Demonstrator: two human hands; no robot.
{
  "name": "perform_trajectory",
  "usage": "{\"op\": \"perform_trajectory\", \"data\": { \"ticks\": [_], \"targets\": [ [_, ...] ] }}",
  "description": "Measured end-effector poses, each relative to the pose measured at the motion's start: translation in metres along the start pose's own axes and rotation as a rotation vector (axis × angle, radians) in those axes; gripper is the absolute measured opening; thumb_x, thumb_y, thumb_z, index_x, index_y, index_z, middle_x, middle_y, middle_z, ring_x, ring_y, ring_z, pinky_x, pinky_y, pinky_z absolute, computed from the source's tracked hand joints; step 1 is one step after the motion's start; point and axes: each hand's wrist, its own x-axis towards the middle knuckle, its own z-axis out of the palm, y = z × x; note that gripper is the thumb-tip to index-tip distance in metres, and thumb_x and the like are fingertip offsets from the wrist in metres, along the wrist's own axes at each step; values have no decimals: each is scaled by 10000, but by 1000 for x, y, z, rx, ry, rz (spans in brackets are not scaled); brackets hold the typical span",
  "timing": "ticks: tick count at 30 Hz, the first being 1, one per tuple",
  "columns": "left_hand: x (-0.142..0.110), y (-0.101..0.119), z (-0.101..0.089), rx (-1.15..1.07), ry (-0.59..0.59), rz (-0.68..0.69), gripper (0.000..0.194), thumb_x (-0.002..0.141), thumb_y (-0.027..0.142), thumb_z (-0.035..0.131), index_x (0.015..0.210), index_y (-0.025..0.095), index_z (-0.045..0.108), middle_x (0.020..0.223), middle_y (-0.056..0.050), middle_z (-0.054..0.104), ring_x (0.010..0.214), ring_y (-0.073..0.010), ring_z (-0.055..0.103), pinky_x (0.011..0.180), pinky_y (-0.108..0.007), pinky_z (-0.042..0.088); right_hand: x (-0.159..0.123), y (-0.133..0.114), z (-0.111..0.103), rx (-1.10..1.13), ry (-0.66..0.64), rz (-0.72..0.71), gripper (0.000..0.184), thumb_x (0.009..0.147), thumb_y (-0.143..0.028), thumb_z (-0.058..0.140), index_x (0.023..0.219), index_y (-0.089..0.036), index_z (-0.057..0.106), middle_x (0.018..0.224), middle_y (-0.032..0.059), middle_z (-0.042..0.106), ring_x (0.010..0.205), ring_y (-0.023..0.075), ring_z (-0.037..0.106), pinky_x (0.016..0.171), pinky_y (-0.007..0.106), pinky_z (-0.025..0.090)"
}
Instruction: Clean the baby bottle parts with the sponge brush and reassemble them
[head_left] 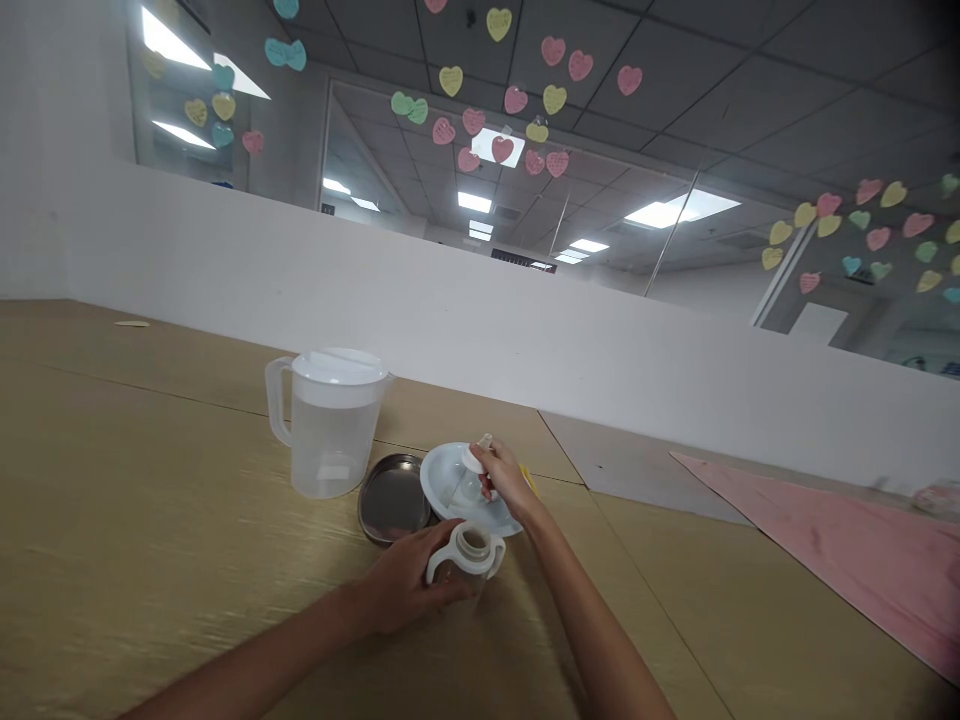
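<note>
My left hand [409, 580] is wrapped round a baby bottle [471, 545] with white side handles, near the front of the table. The bottle stands upright, and its mouth is uncovered. My right hand [501, 475] grips a bottle nipple [486, 440] with a white collar, over a white plate [439, 470]. A clear plastic piece [466, 490] shows on the plate, just under the collar; whether it is joined to the collar I cannot tell. To the left of the plate lies a round metal dish [394, 500].
A lidded clear pitcher [334, 430] stands behind and left of the dish. Something yellow [529, 480] shows partly behind my right wrist. A pink cloth [847, 540] covers the table's right side. A low white wall [480, 310] borders the back, with windows above.
</note>
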Motion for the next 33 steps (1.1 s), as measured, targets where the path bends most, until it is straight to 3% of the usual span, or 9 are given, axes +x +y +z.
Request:
{"op": "perform_trajectory", "data": {
  "ticks": [4,7,12,18,25,30,33],
  "targets": [
    [0,-2,2,-12,19,10,511,788,358,607,1260,210,478,1143,-44,625,970,-215,576,913,-307,414,3,7,2,-39,22,-86,331,682,-494,604,729,-196,469,642,-52,465,531,90,484,432,198,432],
    [0,-1,1,2,-5,0,524,780,360,618,1258,195,480,1135,-53,628,970,-221,576,914,-315,415,5,12,2,-90,52,-161,322,693,-497,592,748,-197,488,650,-41,456,599,110,470,496,223,475],
    [0,1,1,-5,18,-9,517,777,355,627,1253,210,487,1107,-40,640,945,-215,585,908,-310,414,5,13,0,-214,139,-242,286,728,-473,539,687,-196,478,607,-40,422,584,108,430,508,214,450],
    [0,2,0,-3,2,0,524,777,365,625,1253,196,486,1150,-55,631,990,-228,582,906,-310,420,3,11,1,-162,144,-204,281,735,-490,502,746,-212,460,682,-30,444,607,121,460,457,220,465],
    [0,-1,2,1,19,10,527,783,401,621,1252,211,477,1115,-44,636,971,-209,584,912,-297,420,5,11,0,-128,177,-180,229,769,-446,438,730,-221,440,619,-39,426,487,105,433,378,201,366],
    [0,0,1,9,-6,-11,527,783,386,626,1254,200,479,1017,-35,652,948,-213,580,911,-309,419,6,13,-1,-138,209,-175,309,767,-515,444,688,-218,418,605,-38,422,494,103,411,391,204,325],
    [0,0,0,-7,0,10,512,785,388,620,1245,207,485,1059,-42,641,963,-217,576,905,-304,422,6,14,-2,-174,243,-184,364,768,-552,447,653,-207,428,573,-45,398,509,97,392,424,199,305]
  ]
}}
